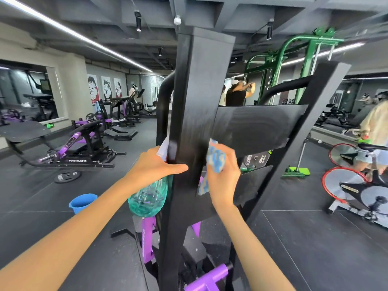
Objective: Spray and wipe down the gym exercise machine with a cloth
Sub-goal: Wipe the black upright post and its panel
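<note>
A tall black upright beam of the exercise machine (197, 97) rises in front of me, with a black crossplate (256, 124) to its right. My left hand (153, 164) grips the neck of a teal spray bottle (147, 198), thumb lying across the beam's front. The bottle hangs left of the beam, partly hidden behind it. My right hand (224, 175) holds a blue and white cloth (216, 158) bunched against the beam's right edge, just below the crossplate. A strip of the cloth dangles under the hand.
A blue bucket (81, 202) stands on the dark floor at the left. Purple machine parts (147, 238) sit low by the beam. Purple and black machines (79, 143) fill the left, a red-rimmed spin bike (357, 190) the right, a green rack (294, 66) and people behind.
</note>
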Tool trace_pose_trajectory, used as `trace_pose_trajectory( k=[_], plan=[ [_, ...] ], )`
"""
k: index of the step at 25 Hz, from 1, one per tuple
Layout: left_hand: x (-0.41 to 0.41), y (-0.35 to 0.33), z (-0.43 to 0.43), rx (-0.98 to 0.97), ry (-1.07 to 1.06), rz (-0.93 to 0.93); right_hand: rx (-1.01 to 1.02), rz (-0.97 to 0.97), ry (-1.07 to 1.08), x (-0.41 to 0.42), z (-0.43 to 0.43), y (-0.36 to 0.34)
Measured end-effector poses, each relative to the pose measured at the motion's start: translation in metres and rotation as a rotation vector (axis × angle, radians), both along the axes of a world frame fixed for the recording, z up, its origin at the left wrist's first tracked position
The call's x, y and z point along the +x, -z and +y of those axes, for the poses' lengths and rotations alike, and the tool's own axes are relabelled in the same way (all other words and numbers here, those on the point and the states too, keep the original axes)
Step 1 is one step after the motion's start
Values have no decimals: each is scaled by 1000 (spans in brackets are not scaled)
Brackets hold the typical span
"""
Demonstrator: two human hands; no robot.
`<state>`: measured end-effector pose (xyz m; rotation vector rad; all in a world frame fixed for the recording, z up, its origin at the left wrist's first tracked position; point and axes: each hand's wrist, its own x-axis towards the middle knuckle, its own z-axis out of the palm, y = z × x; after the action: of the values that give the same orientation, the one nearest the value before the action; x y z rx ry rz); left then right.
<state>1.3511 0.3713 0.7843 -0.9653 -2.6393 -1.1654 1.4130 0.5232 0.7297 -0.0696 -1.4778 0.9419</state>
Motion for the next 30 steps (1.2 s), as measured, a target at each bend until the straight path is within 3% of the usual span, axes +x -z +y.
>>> trace_pose_trajectory(
  k=[3, 5, 10, 15, 16, 19, 22, 24, 27, 30],
  plan=[
    [1, -1, 0, -18, 19, 21, -67, 163, -20, -1, 2, -54],
    [1, -1, 0, -8, 33, 13, -93, 179, 5, -5, -8, -46],
    [3, -3, -2, -15, 68, -9, 6, -176, -123, 9, 9, 22],
    [9, -5, -1, -44, 62, -30, -247, 180, 89, 14, 52, -46],
    [8, -5, -1, -39, 60, -39, -175, 157, 92, 10, 56, -48],
    [7, -5, -1, -30, 58, -57, 157, -146, 108, -6, 57, -19],
    [8, -4, -1, -9, 52, -79, 44, -264, -80, -8, 59, -3],
    [3, -4, -1, -1, 50, -84, -184, -241, -318, 8, 59, -16],
    [0, -3, -1, -7, 59, -87, -432, -38, -617, 28, 55, -33],
    [0, -3, -1, -8, 74, -99, -456, 66, -733, 33, 56, -34]
  ],
)
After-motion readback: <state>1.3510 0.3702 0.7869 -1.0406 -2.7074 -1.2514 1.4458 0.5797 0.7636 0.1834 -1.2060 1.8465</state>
